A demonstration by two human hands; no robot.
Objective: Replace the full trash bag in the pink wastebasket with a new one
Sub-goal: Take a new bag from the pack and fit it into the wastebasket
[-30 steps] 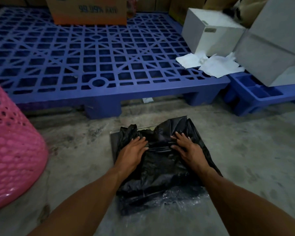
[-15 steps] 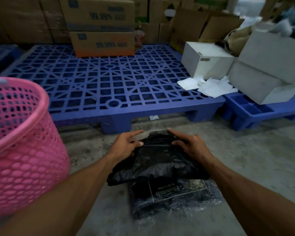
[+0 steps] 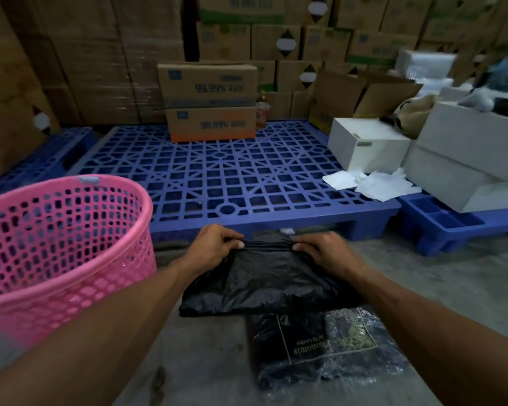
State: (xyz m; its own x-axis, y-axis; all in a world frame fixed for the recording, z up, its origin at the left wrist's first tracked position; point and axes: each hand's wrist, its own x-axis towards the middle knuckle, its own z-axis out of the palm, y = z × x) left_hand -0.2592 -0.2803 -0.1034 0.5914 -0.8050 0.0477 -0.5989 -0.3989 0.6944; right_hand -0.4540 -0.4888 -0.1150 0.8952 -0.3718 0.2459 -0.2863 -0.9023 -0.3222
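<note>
A folded black trash bag (image 3: 264, 282) hangs above the concrete floor, held by its far edge. My left hand (image 3: 214, 244) pinches that edge on the left and my right hand (image 3: 320, 250) pinches it on the right. Below it lies a clear plastic pack of black bags (image 3: 326, 350) with a printed label. The pink mesh wastebasket (image 3: 71, 238) stands upright at the left, beside my left forearm, and no bag shows inside it.
A blue plastic pallet (image 3: 247, 177) lies straight ahead with two cardboard boxes (image 3: 208, 104) at its back. White boxes (image 3: 367, 145) and crumpled white paper (image 3: 370, 183) sit at the right. Stacked cartons fill the background.
Both hands have gathered the black bag's far edge and lifted it off the pack. The view has tilted up, bringing the wastebasket's open top and the back wall of cartons into sight.
</note>
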